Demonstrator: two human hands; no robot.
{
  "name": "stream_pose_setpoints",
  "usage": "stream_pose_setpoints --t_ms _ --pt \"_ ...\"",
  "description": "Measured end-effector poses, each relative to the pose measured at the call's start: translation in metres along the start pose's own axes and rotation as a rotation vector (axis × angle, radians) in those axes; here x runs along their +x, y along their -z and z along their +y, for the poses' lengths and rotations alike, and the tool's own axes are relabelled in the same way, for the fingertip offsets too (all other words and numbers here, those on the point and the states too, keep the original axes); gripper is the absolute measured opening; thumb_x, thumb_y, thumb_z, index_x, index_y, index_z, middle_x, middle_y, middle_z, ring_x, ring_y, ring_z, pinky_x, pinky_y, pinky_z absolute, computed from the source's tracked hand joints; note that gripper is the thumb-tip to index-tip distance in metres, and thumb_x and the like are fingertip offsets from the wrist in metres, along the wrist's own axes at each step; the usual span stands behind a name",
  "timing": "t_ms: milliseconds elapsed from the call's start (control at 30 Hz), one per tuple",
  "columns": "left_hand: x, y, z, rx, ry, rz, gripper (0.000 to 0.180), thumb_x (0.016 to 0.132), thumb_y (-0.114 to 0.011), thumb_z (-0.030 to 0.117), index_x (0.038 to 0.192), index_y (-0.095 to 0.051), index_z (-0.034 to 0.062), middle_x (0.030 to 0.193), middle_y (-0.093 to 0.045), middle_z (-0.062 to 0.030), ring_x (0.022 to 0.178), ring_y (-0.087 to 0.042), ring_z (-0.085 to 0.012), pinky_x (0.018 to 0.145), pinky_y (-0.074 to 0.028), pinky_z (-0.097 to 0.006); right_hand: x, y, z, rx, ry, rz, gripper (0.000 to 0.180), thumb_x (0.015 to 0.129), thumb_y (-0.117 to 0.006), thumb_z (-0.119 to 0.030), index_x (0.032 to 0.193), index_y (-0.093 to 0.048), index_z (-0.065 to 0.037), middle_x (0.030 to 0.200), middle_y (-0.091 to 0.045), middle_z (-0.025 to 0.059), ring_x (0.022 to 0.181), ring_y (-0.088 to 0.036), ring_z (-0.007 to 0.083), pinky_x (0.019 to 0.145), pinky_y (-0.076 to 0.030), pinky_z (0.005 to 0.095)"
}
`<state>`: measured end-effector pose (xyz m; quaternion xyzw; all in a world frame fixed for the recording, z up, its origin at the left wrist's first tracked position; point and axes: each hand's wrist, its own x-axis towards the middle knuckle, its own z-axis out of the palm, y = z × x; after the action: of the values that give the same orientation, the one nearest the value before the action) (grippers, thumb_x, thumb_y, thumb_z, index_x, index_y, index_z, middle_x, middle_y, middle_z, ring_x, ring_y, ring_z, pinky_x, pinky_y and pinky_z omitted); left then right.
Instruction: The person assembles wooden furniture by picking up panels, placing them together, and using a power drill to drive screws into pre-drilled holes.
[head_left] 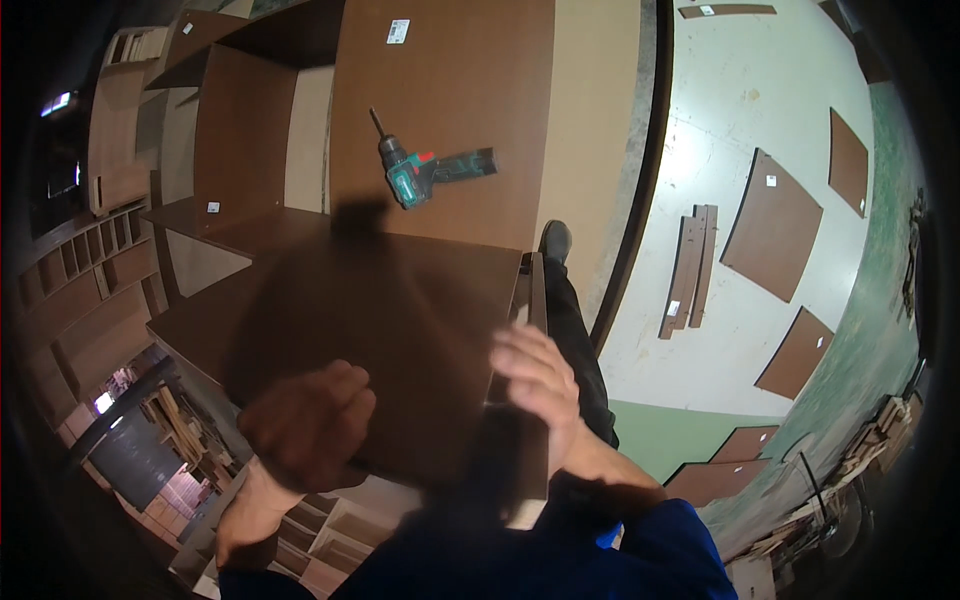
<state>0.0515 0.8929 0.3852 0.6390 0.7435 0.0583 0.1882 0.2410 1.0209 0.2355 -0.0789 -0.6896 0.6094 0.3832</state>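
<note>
1. Nearest, the left hand (305, 420) is curled into a closed grip on the near edge of a dark brown panel (370, 340), fingers folded over the board's surface. The hand is blurred, so exactly how the fingertips sit cannot be told.

2. The right hand (540, 380) lies half open against the panel's right edge, fingers spread along it and not wrapped round; it looks to be steadying, not clamping.

3. The panel itself is held between the two hands just in front of the person's body, above the near end of the brown cabinet top (450, 100). Its far edge reaches toward the middle of that top.

4. To handle it well, my judgement is that both hands should keep opposite edges, with the right hand closing further so the board cannot twist or slide.

5. Further off, a teal cordless drill (425, 170) lies on its side in the middle of the cabinet top, apart from the panel and bit pointing to the far left.

6. To the left stand open brown shelf carcasses (230, 150).

7. Far right, on the pale floor (720, 130), several loose brown boards (775, 225) lie well apart.
</note>
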Motion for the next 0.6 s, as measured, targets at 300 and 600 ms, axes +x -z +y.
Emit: stream_pose_setpoints --t_ms 300,600 --pt "-0.001 -0.005 0.002 0.033 0.009 0.068 0.026 0.070 -0.067 0.019 0.091 -0.065 0.0053 0.091 -0.069 -0.0095 0.083 -0.069 -0.0247 0.070 -0.052 -0.033 -0.030 -0.013 0.030 -0.144 0.012 0.145 0.051 0.070 -0.064 -0.028 0.112 -0.051 -0.001 0.111 -0.060 0.0218 0.100 -0.060 0.0382 0.097 -0.043 0.0537" --pt "-0.010 -0.023 0.005 0.100 -0.094 0.258 0.025 0.067 -0.075 0.027 0.080 -0.061 0.0097 0.070 -0.063 -0.0057 0.058 -0.063 -0.0230 0.052 -0.048 -0.032 -0.095 -0.019 0.051 0.081 -0.437 0.265 0.052 0.081 -0.057 -0.012 0.129 -0.041 0.000 0.126 -0.050 0.0190 0.118 -0.049 0.0300 0.103 -0.037 0.0373"
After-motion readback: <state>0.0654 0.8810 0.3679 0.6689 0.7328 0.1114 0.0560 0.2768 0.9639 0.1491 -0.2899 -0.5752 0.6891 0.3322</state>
